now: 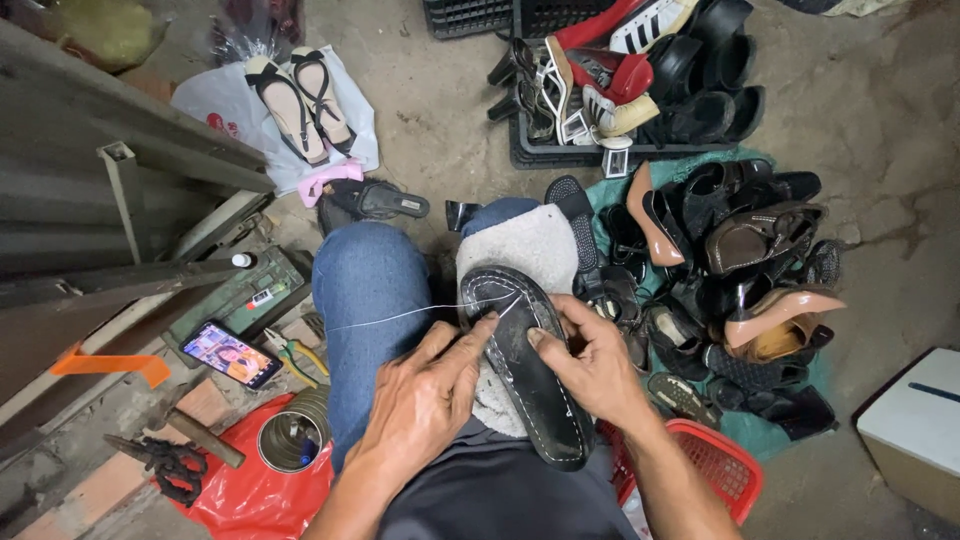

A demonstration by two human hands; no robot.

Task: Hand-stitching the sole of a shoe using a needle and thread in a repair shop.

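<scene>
Concrete floor (pixel 880 120), cracked and stained, carries everything here. Biggest mass: a heap of dark and tan shoes (pixel 740 280) on a green sheet at the floor's right side, with a black crate (pixel 560 150) of more footwear, red and white pairs among them, behind it toward the far edge. Person seated, blue-jeaned knees (pixel 370 290) raised, a pale fleecy cloth (pixel 520 250) draped over the right knee. Black sandal sole (pixel 535 370) lies sole-up on that cloth, pale stitching along its rim. Left hand (pixel 425 400) presses on the sole's near-left edge, fingers flat and together; whether they pinch anything I cannot tell. Right hand (pixel 595 360) rests against the sole's right edge, thumb and forefinger closed together, likely on a needle too small to make out. White thread (pixel 400 315) runs taut from the sole leftward across the left knee. Far left: white bag (pixel 215 105) carrying a pair of beige strappy sandals (pixel 300 100). Near left: red bag (pixel 250 490), metal tin (pixel 290 440), phone (pixel 232 352) with lit screen, pliers (pixel 295 352), scissors (pixel 165 462). Red basket (pixel 720 465) near right.
</scene>
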